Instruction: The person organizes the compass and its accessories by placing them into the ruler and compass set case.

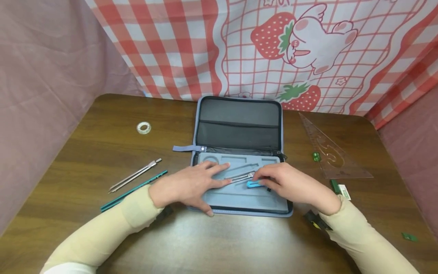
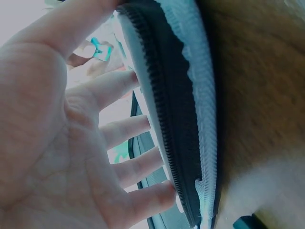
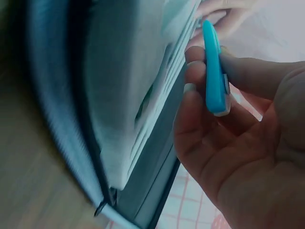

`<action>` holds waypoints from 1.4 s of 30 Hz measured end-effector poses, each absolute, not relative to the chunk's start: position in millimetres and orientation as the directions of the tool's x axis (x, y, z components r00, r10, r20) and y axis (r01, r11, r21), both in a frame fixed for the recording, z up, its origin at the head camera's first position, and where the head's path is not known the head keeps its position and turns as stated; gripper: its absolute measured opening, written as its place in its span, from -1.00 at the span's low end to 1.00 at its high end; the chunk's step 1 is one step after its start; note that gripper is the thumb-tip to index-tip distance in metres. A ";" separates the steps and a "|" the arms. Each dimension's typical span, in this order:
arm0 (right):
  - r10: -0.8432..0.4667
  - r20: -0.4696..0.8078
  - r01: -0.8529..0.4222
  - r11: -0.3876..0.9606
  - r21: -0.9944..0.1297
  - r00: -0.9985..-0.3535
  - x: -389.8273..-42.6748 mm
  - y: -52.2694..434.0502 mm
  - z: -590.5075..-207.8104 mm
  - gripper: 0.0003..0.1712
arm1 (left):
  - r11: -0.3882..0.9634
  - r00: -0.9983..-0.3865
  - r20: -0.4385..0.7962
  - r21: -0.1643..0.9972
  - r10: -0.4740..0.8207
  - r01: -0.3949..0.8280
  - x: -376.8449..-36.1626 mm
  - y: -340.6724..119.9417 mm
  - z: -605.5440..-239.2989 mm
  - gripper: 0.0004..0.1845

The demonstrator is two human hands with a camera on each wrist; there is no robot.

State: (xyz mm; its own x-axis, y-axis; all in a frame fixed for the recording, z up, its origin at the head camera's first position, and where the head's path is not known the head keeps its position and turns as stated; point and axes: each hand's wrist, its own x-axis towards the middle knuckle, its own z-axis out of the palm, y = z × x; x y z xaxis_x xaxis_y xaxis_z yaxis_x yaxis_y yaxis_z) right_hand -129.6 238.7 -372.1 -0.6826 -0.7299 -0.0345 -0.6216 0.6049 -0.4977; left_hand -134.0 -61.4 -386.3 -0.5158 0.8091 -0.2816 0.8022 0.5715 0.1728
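head view: a wooden surface (image 1: pixel 102 152) is seen, and an open case (image 1: pixel 239 125) is laid on it, lid back, tray toward the person. a set square (image 1: pixel 330 152) is placed right of the case, dividers (image 1: pixel 135 176) and a teal pen (image 1: pixel 133 190) left, a tape roll (image 1: pixel 144 128) beyond. the left hand (image 1: pixel 191 186) is spread flat on the tray, nothing held. a blue piece (image 1: pixel 254 184) is pinched by the right hand (image 1: pixel 291 184) over the tray, beside a metal compass (image 1: pixel 241 177).

Evenly lit head view, soft glare on the table (image 1: pixel 212 236), edges bent wide; both wrist views blown out, washed pale and blurred up close
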 end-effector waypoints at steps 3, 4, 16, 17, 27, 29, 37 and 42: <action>-0.739 -0.031 -0.645 0.607 -0.465 -0.673 -131.2 231.9 -374.5 -0.78 | 0.567 -0.512 -0.283 0.168 0.811 0.806 -134.8 -60.0 -386.4 0.03; -0.740 -0.027 -0.650 0.608 -0.456 -0.672 -131.4 230.4 -375.4 -0.79 | 0.565 -0.510 -0.284 0.165 0.812 0.808 -135.0 -59.4 -386.4 0.03; -0.704 0.024 -0.635 0.624 -0.455 -0.710 -131.2 223.5 -386.6 -0.82 | 0.561 -0.526 -0.235 0.114 0.817 0.820 -129.8 -48.6 -391.1 0.05; -0.717 0.011 -0.640 0.615 -0.460 -0.697 -130.9 224.1 -386.2 -0.83 | 0.556 -0.524 -0.226 0.107 0.821 0.824 -129.0 -47.9 -391.7 0.06; -0.766 0.024 -0.683 0.559 -0.470 -0.643 -132.3 226.5 -385.3 -0.70 | 0.451 -0.440 -0.137 0.065 0.888 0.890 -125.0 -47.0 -400.9 -0.05; -0.754 0.054 -0.688 0.565 -0.455 -0.655 -132.8 226.1 -386.3 -0.72 | 0.450 -0.438 -0.140 0.067 0.888 0.891 -124.7 -47.0 -401.3 -0.06; -0.714 0.099 -0.669 0.587 -0.456 -0.693 -135.7 226.4 -389.1 -0.76 | 0.458 -0.441 -0.201 0.044 0.875 0.888 -124.5 -47.2 -401.5 -0.06; -0.700 0.105 -0.651 0.584 -0.486 -0.706 -138.8 227.0 -391.1 -0.78 | 0.482 -0.455 -0.236 0.069 0.859 0.874 -125.2 -47.2 -399.9 -0.05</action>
